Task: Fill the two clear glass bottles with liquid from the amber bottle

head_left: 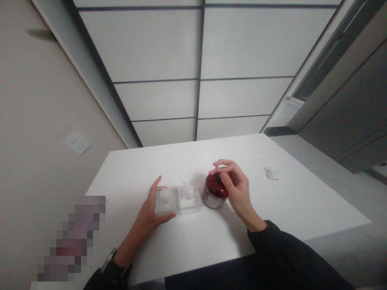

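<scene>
My left hand grips the left end of a clear twin box, thumb along its near side and fingers at its far side. The box has two square sections side by side on the table, each with a clear round knob on top. Just right of it, almost touching, stands a dark red rounded bottle with a pale label and a black cap. My right hand is closed on that cap, thumb on the near side. Some of its fingers are hidden behind the thumb and palm.
The white table carries a crumpled whitish scrap to the right. Beyond its far edge rise white panelled doors. A wall with a socket is on the left, a pixelated patch below it.
</scene>
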{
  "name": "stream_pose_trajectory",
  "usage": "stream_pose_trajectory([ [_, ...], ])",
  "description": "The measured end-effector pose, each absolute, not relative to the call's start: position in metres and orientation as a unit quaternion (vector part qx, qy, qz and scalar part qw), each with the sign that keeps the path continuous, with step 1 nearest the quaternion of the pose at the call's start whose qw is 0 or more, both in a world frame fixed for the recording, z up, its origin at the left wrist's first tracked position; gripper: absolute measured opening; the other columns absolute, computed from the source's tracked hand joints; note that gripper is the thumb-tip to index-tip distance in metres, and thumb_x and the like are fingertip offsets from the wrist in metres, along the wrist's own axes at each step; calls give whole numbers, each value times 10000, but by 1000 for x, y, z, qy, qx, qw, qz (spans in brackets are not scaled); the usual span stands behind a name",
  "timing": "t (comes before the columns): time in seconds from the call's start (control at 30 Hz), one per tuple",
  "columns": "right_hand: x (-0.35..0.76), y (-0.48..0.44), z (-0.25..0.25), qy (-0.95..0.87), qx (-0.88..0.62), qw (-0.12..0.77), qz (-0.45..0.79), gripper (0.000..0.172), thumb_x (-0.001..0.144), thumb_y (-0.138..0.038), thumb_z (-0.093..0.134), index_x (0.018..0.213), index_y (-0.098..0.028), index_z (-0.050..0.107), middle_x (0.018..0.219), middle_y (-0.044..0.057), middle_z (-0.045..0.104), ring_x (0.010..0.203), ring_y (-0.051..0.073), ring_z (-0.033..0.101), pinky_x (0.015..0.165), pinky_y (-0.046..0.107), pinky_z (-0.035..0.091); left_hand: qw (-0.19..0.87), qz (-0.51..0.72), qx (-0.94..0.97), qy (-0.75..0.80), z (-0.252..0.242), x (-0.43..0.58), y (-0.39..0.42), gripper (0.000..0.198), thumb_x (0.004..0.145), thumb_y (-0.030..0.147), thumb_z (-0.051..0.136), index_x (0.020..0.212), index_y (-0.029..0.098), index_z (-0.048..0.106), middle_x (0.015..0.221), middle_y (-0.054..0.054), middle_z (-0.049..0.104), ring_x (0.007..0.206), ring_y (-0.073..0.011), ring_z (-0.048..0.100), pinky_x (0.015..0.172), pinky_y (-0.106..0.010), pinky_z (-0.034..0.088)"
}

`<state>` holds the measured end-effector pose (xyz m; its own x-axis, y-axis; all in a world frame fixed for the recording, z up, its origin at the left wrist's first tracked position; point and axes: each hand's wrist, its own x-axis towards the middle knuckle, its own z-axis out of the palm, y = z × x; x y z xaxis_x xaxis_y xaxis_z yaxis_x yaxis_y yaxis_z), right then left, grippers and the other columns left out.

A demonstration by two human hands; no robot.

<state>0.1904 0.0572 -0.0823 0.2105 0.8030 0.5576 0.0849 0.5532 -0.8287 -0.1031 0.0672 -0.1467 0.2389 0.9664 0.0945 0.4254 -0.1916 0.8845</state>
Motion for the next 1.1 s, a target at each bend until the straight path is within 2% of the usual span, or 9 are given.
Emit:
stream_pose_trajectory([
  [0.17,188,58,-85,-564,-375,682,277,400,1007,-649,612,985,-251,644,1122,70,732,948,206,743,942,423,575,400,350,681,503,-142,-103,67,1254,669,657,887,1663,227,255,1423,-155,624,1224,-375,673,1121,-556,493],
  [0.33,188,57,-84,-555,-375,686,285,351,1021,-587,631,946,-257,536,1158,52,729,867,181,762,899,414,599,396,355,681,503,-144,-103,67,1240,668,625,903,1660,218,278,1420,-158,625,1243,-379,662,1141,-566,472],
  [0.43,188,57,-83,-563,-381,677,282,360,1014,-617,625,1042,-259,605,1091,59,748,906,199,758,942,430,588,392,358,683,501,-146,-104,67,1244,670,633,901,1664,224,276,1422,-156,627,1250,-381,659,1136,-566,478],
  [0.5,188,57,-83,-570,-385,670,279,387,1026,-627,594,1009,-244,644,1062,72,746,925,209,751,950,433,582,394,356,683,502,-147,-104,67,1252,674,644,897,1669,225,263,1427,-158,625,1239,-378,665,1125,-564,488],
  [0.63,189,55,-82,-563,-383,676,282,348,1042,-592,579,970,-252,566,1144,61,723,868,191,755,864,410,604,399,348,685,501,-141,-104,67,1239,682,636,896,1667,228,264,1427,-153,625,1236,-368,669,1130,-552,486],
  [0.73,191,53,-80,-605,-381,651,255,334,1063,-565,533,1064,-257,662,1191,87,728,1014,233,739,954,459,578,399,346,685,502,-137,-103,66,1224,684,623,899,1660,227,275,1414,-147,631,1232,-370,670,1126,-557,490],
  [0.83,193,51,-78,-650,-383,615,229,282,1063,-485,551,1027,-265,723,1195,97,727,1183,274,674,1014,483,538,396,344,686,504,-135,-101,64,1229,685,631,896,1658,214,272,1412,-152,630,1226,-379,668,1117,-567,499],
  [0.97,193,51,-80,-648,-399,616,205,224,1032,-462,609,974,-267,702,1059,80,716,1149,279,657,981,475,527,399,339,688,502,-135,-101,63,1249,696,656,890,1669,217,241,1434,-163,616,1223,-385,667,1110,-573,505],
  [1.1,192,54,-84,-653,-414,609,178,239,1019,-492,626,1035,-269,713,1122,93,716,1161,291,664,999,502,534,387,350,703,484,-140,-103,65,1198,738,635,889,1669,240,246,1457,-156,594,1321,-385,617,1184,-588,442],
])
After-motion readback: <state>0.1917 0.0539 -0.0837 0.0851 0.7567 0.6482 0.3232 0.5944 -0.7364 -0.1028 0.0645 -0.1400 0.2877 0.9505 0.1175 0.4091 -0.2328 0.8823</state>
